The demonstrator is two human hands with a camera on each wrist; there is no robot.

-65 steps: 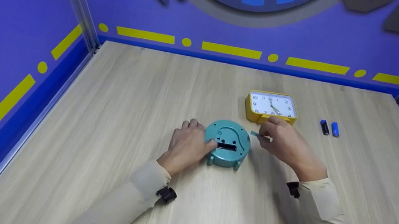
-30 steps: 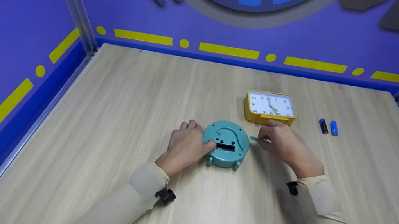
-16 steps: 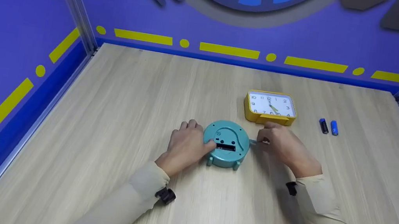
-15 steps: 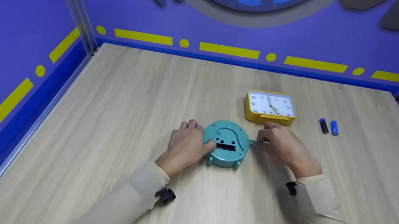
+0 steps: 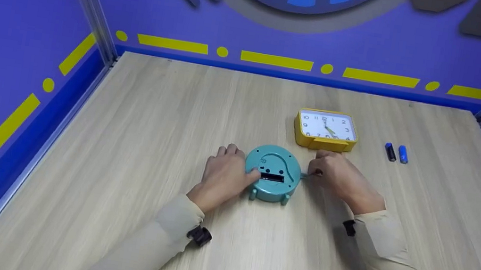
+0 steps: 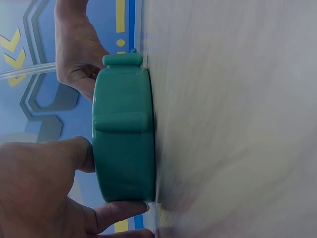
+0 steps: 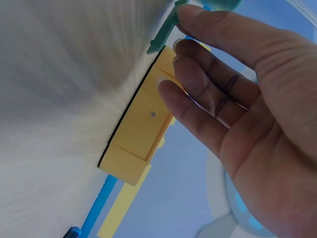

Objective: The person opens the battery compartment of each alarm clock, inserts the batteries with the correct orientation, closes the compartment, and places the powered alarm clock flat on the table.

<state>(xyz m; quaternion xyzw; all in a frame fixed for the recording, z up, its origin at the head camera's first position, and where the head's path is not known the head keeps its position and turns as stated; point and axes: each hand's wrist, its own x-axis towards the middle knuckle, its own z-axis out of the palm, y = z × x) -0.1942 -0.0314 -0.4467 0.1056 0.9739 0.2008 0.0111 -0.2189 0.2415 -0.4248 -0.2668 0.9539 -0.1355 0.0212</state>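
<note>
Clock (image 5: 271, 190), round and glossy teal, lies back-up near the middle of the table (image 5: 168, 110), an arc moulded above its open black slot (image 5: 273, 177), two stubby feet (image 5: 253, 195) at six o'clock. Left hand (image 5: 226, 175) grips its nine o'clock edge, thumb on the back. Right hand (image 5: 336, 178), at three o'clock, pinches a thin teal strip (image 7: 164, 33) just beside it.

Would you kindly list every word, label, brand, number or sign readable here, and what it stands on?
"10 11 12 1 2": yellow clock, top of face.
"9": same face, left.
"3": same face, right.
Lower numerals: partly cut off, unclear.
Teal clock: back markings too small to read.
Batteries: nothing legible.
</note>
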